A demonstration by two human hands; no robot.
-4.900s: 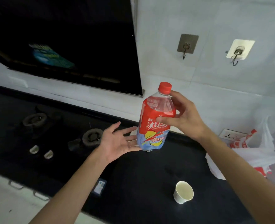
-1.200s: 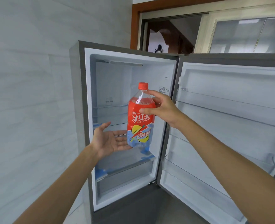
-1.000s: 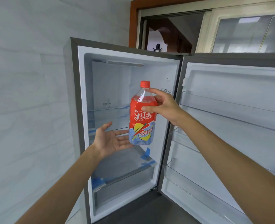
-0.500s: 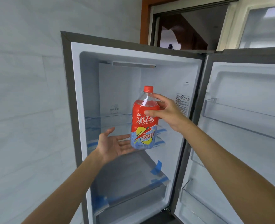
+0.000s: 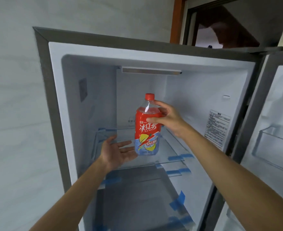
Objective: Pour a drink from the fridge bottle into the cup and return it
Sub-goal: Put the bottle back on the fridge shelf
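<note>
The tall grey fridge with a white inside (image 5: 42, 80) stands open in front of me and fills most of the view. Its door (image 5: 278, 105) is swung out to the right, with a clear plastic door bin (image 5: 273, 144) on it. Inside, a clear glass shelf (image 5: 170, 147) crosses the middle of the compartment, and strips of blue tape (image 5: 175, 158) are on its right front corner. No food is visible in it.

The plastic ice tea bottle with a red and light blue label (image 5: 146, 130) is upright inside the compartment, over this glass shelf, a little left of its middle. I cannot tell whether its bottom already stands on the glass or is just above it. My right grip (image 5: 169, 120) is grasping the bottle from the right, at the shoulder and the top of the label. My left grip (image 5: 117, 152) is released, palm up, with flat fingers at the lower left of the bottle, touching it or just beside it. The small red cap (image 5: 149, 96) is on.

The cup is not in view. I judge that this is the return step, near the end of the task. The next move calls for lowering the bottle until it stands flat on the shelf, away from the front edge. Then I let go with both grips, draw my arms out and close the door.
</note>
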